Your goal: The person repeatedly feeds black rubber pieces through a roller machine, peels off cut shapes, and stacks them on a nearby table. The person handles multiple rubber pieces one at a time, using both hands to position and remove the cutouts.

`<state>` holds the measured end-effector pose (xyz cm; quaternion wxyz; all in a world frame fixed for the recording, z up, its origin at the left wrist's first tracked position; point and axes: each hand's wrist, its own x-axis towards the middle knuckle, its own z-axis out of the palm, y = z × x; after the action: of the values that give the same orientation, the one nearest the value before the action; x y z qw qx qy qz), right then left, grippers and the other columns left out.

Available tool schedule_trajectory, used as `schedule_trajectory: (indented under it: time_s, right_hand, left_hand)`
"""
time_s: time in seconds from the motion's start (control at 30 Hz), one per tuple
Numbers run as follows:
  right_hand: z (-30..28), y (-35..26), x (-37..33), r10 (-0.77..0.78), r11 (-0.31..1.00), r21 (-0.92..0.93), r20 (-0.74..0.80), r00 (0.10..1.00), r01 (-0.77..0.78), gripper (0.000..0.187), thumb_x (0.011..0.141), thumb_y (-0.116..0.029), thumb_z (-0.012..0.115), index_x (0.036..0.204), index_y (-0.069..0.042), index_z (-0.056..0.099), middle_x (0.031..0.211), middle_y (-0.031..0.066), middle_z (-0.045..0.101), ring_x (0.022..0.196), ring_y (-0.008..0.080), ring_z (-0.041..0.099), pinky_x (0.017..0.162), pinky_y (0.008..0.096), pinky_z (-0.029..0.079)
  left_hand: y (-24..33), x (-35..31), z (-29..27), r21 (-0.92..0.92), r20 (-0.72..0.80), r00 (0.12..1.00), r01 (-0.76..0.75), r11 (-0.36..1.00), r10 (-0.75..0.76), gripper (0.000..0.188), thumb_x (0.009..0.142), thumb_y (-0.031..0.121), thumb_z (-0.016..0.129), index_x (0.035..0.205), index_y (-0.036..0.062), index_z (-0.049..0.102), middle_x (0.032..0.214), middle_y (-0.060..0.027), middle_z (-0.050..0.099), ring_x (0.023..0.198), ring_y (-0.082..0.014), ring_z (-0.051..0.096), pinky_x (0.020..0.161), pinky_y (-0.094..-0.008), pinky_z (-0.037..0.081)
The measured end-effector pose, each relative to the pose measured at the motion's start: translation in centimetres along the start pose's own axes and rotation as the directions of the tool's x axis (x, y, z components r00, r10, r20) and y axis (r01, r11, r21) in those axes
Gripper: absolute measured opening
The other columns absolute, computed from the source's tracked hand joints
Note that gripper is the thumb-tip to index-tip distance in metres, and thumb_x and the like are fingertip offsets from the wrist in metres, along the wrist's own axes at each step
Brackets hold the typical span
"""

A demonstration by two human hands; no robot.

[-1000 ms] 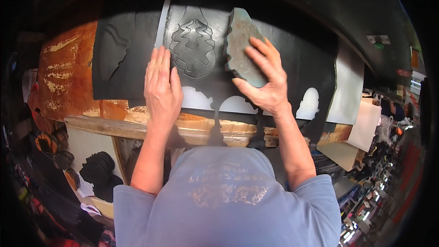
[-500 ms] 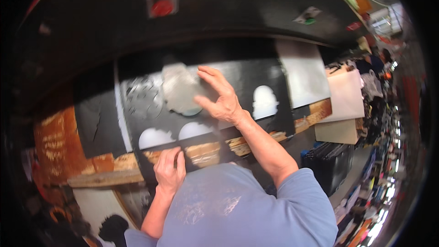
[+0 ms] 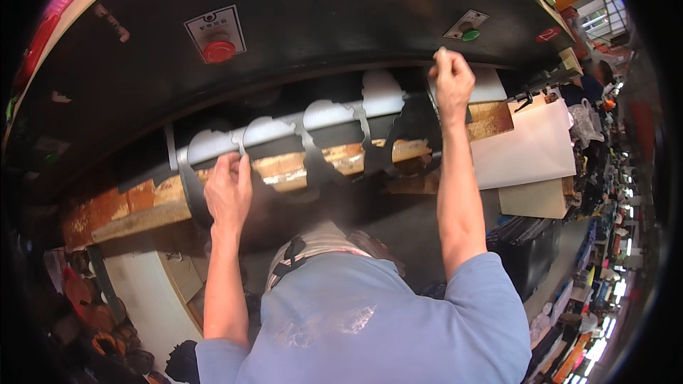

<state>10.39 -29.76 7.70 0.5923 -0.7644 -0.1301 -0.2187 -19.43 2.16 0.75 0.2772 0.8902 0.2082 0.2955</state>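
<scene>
the left hand (image 3: 229,188) is at the front edge of the black sheet (image 3: 414,119), its thumb and fingertips close together beside a narrow strip of the sheet; i cannot tell whether they pinch it or only rest against it. the right hand (image 3: 453,80) is raised with fingers curled in, just below the green button (image 3: 470,34) on the dark panel (image 3: 334,18); its palm is hidden, so i cannot tell whether anything is in it. the hands are well apart from each other.

the black sheet lies on the tabletop (image 3: 288,168), its back part running into the shadow below the panel and its front strips hanging past the worn wooden edge. rounded gaps in it show white material (image 3: 327,112).

the likeliest trouble, in my judgement, is an unmeant press: the right knuckles are near enough to the green button that a small upward slip could knock it. if the panel can move, the left fingers are the ones at risk, being near its lower edge. the red button (image 3: 218,51) is near neither hand, so reaching it would cost time. the thin strips between the gaps look weak; a tug from the left hand could stretch or tear one, or drag the whole sheet askew. whatever lies deep under the panel is too dark to make out, so a crooked placement there could go unnoticed.
</scene>
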Motion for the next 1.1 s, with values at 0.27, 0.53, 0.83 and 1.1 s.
schedule_trajectory:
  time_s: [0.27,0.53,0.83,1.1]
  right_hand:
    - [3.0,2.3,-13.0,-0.203,0.905,-0.29,0.351,0.914,0.312,0.028,0.091,-0.016,0.083,0.073,-0.005,0.065,0.067,0.0089,0.056,0.063,0.0285,0.058,0.058,0.0421,0.046]
    - [1.8,1.7,-12.2,-0.235,0.875,-0.294,0.439,0.867,0.385,0.031,0.089,-0.019,0.083,0.066,-0.005,0.066,0.066,0.0078,0.059,0.066,0.0305,0.061,0.062,0.0433,0.049]
    - [0.1,2.3,-12.0,-0.063,0.979,-0.148,0.439,0.896,0.142,0.029,0.094,-0.017,0.082,0.072,-0.002,0.068,0.063,0.0042,0.055,0.06,0.0185,0.054,0.057,0.0365,0.043]
    - [9.0,-2.5,-12.5,-0.029,1.0,0.008,0.442,0.897,0.028,0.033,0.09,-0.015,0.084,0.118,0.0,0.074,0.102,0.0095,0.071,0.085,0.0164,0.068,0.072,0.0289,0.056]
  left_hand:
    - [1.2,0.6,1.6,0.245,-0.046,0.985,0.174,0.954,-0.167,0.034,0.107,0.032,0.064,0.088,0.0034,0.066,0.08,-0.0211,0.071,0.081,-0.0426,0.069,0.071,-0.0524,0.052]
    - [0.9,0.3,1.9,0.252,-0.176,0.982,-0.024,0.967,0.07,0.031,0.106,0.024,0.065,0.083,0.0031,0.06,0.078,-0.0171,0.065,0.077,-0.041,0.064,0.072,-0.0516,0.05]
    - [1.3,-0.7,1.3,0.215,-0.11,0.991,-0.048,0.976,0.073,0.03,0.101,0.011,0.069,0.077,0.0013,0.055,0.073,-0.0184,0.058,0.073,-0.0407,0.06,0.069,-0.0513,0.046]
    - [1.4,2.0,-1.5,0.008,-0.167,0.986,-0.001,1.0,0.003,0.01,0.099,-0.003,0.066,0.105,-0.0017,0.073,0.111,-0.0166,0.071,0.092,-0.0324,0.071,0.08,-0.0379,0.059]
